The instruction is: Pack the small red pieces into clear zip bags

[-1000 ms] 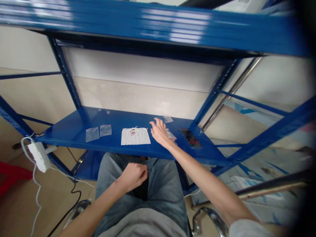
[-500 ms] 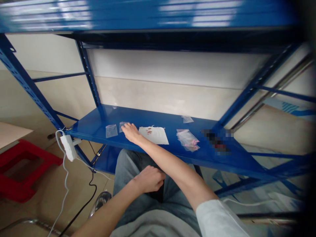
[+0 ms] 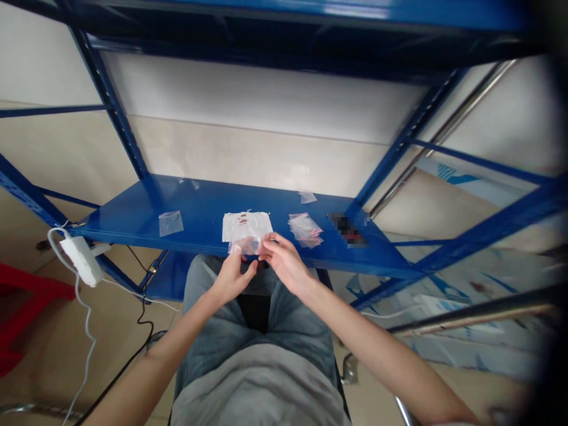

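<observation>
A small clear zip bag (image 3: 245, 246) is stretched between my two hands at the front edge of the blue shelf. My left hand (image 3: 233, 275) pinches its left side, and my right hand (image 3: 281, 257) grips its right side. Just behind the bag lies a white cloth or paper sheet (image 3: 227, 223), partly covered by it, with several small reddish-brown bits (image 3: 243, 219) on top. To the left, another clear zip bag (image 3: 171, 223) lies flat. A pile of clear bags with pinkish edges (image 3: 305, 229) rests to the right of the sheet.
One more clear bag (image 3: 307, 197) lies near the shelf's back edge. A blurred-out dark object (image 3: 348, 229) is at the right end. A white power strip (image 3: 82, 260) with cables hangs by the left post, and a red stool (image 3: 31, 307) stands at far left.
My right hand has come back from the left with the bag from beside the sheet. My left hand has risen from my lap to the bag. The view has shifted right.
</observation>
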Demonstrator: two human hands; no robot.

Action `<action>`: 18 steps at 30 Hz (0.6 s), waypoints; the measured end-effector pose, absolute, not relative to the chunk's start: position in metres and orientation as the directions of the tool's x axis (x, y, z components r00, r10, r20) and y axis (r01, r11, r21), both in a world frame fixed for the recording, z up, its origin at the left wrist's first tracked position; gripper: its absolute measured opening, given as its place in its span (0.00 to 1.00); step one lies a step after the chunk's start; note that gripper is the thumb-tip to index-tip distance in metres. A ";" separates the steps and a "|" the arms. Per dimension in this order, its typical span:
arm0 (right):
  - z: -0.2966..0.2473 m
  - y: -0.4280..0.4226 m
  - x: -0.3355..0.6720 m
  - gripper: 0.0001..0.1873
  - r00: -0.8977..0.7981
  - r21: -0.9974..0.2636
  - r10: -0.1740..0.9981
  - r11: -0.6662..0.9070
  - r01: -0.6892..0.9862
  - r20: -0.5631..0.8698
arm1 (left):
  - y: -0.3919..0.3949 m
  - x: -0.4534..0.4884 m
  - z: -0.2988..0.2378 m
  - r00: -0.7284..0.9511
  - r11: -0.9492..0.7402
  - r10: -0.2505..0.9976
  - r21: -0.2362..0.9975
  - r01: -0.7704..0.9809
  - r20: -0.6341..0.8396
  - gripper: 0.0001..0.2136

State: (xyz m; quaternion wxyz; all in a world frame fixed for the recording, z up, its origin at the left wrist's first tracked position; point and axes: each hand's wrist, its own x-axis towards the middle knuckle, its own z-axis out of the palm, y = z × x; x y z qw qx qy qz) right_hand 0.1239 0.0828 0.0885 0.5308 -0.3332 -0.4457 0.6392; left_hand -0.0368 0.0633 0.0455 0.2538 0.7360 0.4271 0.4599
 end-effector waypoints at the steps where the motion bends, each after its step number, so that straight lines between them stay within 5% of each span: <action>1: 0.080 0.074 0.132 0.11 -0.189 -0.907 0.982 -0.079 -0.414 0.001 | 0.061 -0.034 0.048 0.224 -0.529 0.849 0.780 0.335 0.479 0.23; 4: 0.053 0.056 0.138 0.11 -0.213 -0.857 0.972 -0.195 -0.476 -0.103 | 0.054 -0.023 0.050 0.307 -0.522 0.832 0.839 0.155 0.461 0.33; 8: 0.028 0.040 0.126 0.13 -0.304 -0.899 0.944 -0.240 -0.367 -0.128 | 0.055 -0.016 0.040 0.239 -0.421 0.885 0.906 0.044 0.400 0.20; 12: 0.032 0.026 0.127 0.19 -0.200 -0.978 0.961 0.204 0.052 0.190 | 0.062 -0.021 0.031 0.073 -0.382 0.924 0.920 0.091 0.376 0.15; 15: 0.043 0.024 0.140 0.22 -0.280 -0.727 0.823 0.568 0.386 0.494 | 0.064 -0.026 0.033 0.157 -0.400 0.915 0.890 0.221 0.372 0.17; 18: 0.049 0.027 0.150 0.29 -0.431 -0.476 0.672 0.736 0.481 0.602 | 0.061 -0.027 0.037 0.296 -0.437 0.887 0.852 0.289 0.355 0.22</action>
